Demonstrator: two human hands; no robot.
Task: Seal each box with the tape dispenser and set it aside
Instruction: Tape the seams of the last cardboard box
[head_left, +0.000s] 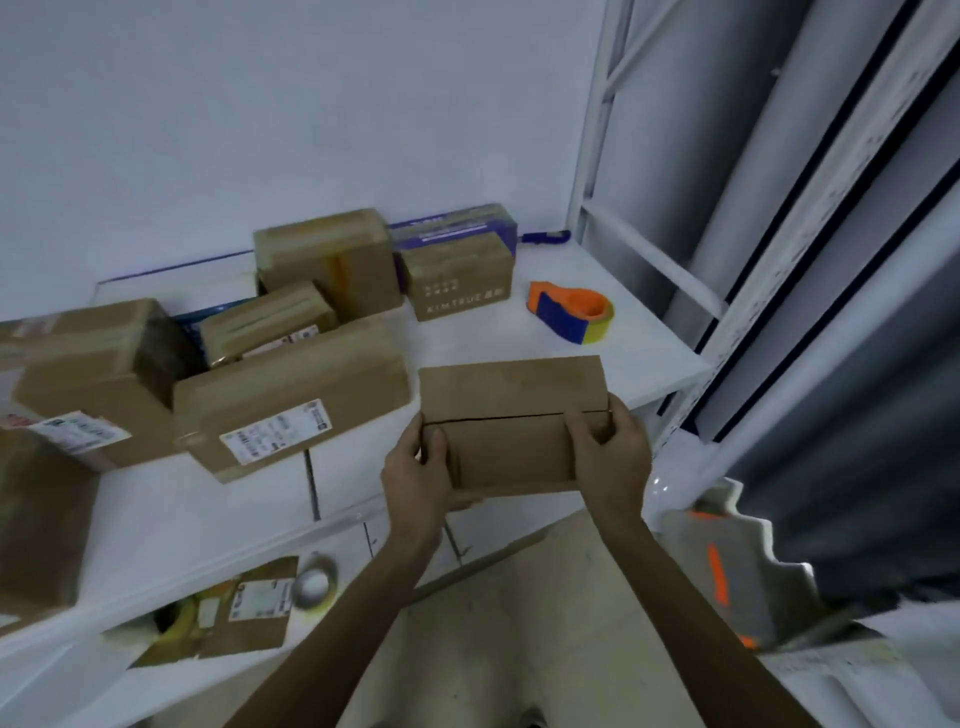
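A plain brown cardboard box (511, 410) lies near the front edge of the white table (208, 509), its two top flaps meeting in an untaped seam. My left hand (418, 475) grips its left end, thumb on the top flap. My right hand (610, 452) grips its right end, thumb over the seam. The orange and blue tape dispenser (569, 310) with a yellowish tape roll stands on the table behind the box, apart from both hands.
Several taped cardboard boxes (291, 400) crowd the table's left and back; one reads KIMTRUE (460, 278). White shelf uprights (597, 171) rise at right. A tape roll (314, 579) and flattened cardboard (244, 608) lie on the floor below the table.
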